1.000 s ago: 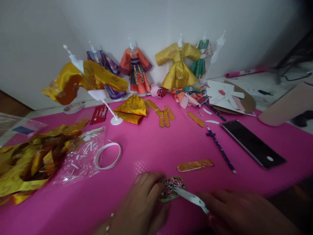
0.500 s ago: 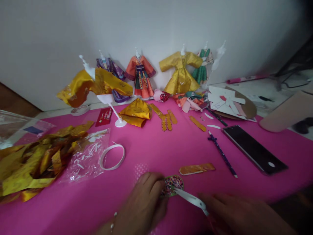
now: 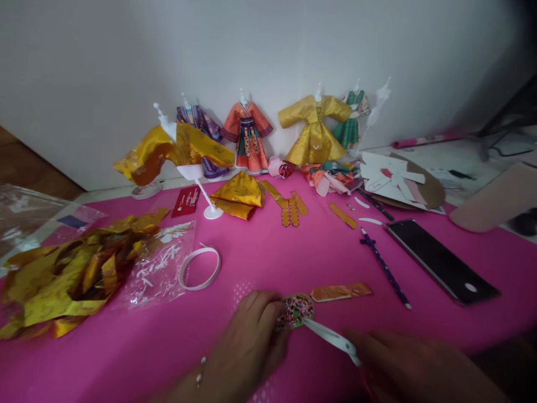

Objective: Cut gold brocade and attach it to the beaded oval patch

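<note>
Near the front of the pink work surface, my left hand (image 3: 255, 330) grips a small oval piece (image 3: 298, 309), speckled in many colours with a greenish rim. Its left end is hidden by my fingers. Blurred at the lower right, my right hand (image 3: 411, 358) is closed around scissors (image 3: 333, 337) with pale blades and a partly visible red handle. The blade tips touch or lie right at the oval's lower right edge; I cannot tell which. A folded gold-orange fabric strip (image 3: 340, 291) lies just beyond the oval.
Left are a bag of white scraps (image 3: 157, 274), gold fabric (image 3: 54, 280) and a white ring-shaped band (image 3: 218, 263). Right are a purple pen (image 3: 386, 271) and a phone (image 3: 440, 260). Small dressed mannequins, one in yellow (image 3: 316, 129), stand along the wall.
The scissor tips have shifted from the middle of the oval piece to its lower right edge. The whole view has moved slightly; both hands keep their hold.
</note>
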